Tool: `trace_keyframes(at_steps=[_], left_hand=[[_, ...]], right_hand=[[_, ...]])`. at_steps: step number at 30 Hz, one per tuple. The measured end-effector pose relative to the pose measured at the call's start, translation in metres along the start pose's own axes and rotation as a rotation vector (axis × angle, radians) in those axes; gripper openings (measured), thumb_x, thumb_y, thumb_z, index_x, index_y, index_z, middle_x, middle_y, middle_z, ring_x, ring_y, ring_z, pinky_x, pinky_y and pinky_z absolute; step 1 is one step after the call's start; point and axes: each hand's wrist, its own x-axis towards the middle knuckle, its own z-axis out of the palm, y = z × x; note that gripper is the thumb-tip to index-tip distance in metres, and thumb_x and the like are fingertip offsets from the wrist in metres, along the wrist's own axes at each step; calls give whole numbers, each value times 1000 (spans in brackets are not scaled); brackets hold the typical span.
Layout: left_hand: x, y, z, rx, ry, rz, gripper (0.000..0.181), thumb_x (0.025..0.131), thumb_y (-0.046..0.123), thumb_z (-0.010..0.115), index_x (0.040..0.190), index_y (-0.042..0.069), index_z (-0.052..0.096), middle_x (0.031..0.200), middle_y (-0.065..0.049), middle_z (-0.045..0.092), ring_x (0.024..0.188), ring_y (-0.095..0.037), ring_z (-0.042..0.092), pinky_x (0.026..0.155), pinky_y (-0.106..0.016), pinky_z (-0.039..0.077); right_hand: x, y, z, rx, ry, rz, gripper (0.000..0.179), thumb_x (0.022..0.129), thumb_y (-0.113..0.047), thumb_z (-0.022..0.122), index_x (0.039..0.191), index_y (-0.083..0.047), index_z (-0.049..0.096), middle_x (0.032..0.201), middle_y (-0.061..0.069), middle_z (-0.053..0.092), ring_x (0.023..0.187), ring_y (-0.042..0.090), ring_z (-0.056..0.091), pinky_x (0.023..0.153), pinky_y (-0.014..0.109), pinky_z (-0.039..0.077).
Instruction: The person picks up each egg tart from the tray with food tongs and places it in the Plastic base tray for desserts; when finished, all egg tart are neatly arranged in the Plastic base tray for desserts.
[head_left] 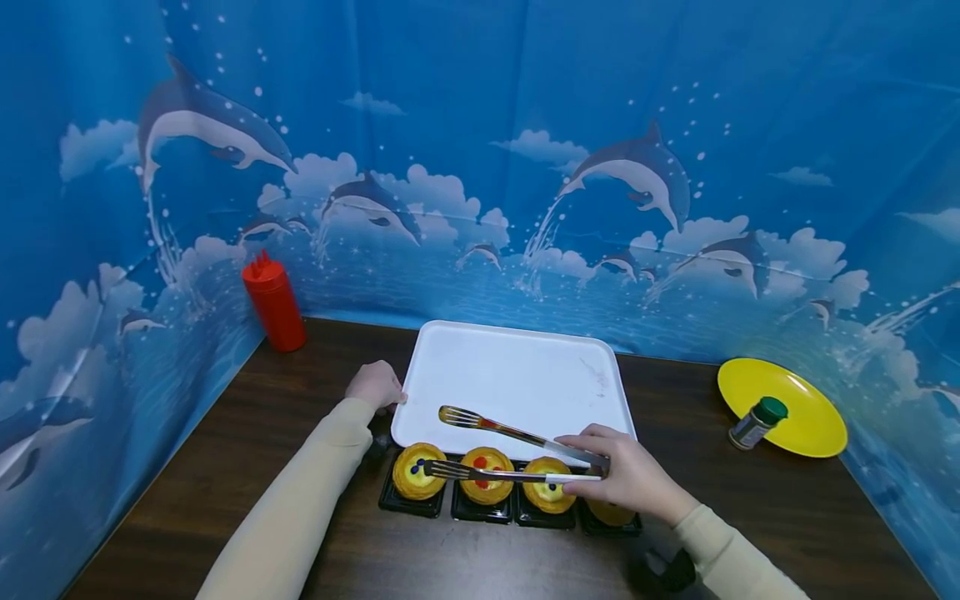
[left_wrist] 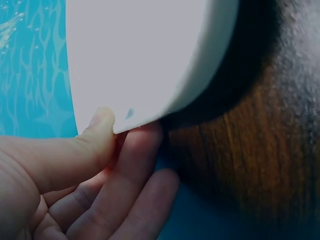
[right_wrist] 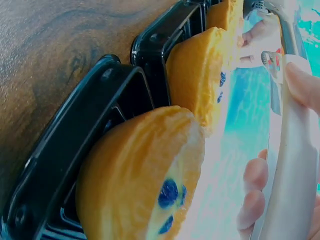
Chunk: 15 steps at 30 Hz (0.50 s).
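My left hand (head_left: 375, 383) pinches the left edge of a white rectangular tray (head_left: 517, 367), thumb on top and fingers underneath in the left wrist view. My right hand (head_left: 628, 468) grips metal serving tongs (head_left: 517, 477) with fork-like ends and pale handles. The tongs' arms stand apart, one above the tray and one above the tarts, with nothing between the ends. Several round tarts sit in a row of black plastic containers (head_left: 480, 512) along the tray's near side. One tart (head_left: 487, 493) has red topping; another (right_wrist: 140, 175) has dark blue berries. The rightmost is partly hidden by my right hand.
A red squeeze bottle (head_left: 274, 302) stands at the back left of the dark wooden table (head_left: 225, 450). At the right are a yellow plate (head_left: 813, 417) and a green-capped spice jar (head_left: 756, 423). A blue dolphin-print cloth (head_left: 480, 125) hangs behind.
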Motion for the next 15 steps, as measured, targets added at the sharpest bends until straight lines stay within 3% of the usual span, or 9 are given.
trace_keyframes(at_steps=[6, 10, 15], left_hand=[[4, -5, 2, -16, -10, 20, 16, 84, 16, 72, 81, 1, 70, 68, -7, 65, 65, -21, 60, 65, -35, 53], [3, -5, 1, -31, -22, 19, 16, 85, 15, 71, 80, 1, 69, 67, -7, 64, 65, -21, 61, 65, -35, 54], [0, -3, -1, -42, -27, 29, 15, 85, 14, 71, 79, 0, 68, 67, -7, 65, 64, -20, 61, 65, -34, 54]], right_hand=[[-6, 2, -6, 41, 30, 18, 50, 75, -41, 78, 121, -26, 65, 100, -4, 62, 76, 11, 52, 55, 20, 44], [-12, 7, -10, 34, 65, 50, 51, 75, -45, 77, 121, -26, 64, 99, -6, 61, 77, 11, 51, 54, 20, 43], [-19, 13, -16, -5, 117, 108, 51, 74, -45, 77, 120, -25, 65, 103, -10, 62, 83, 9, 52, 66, 23, 47]])
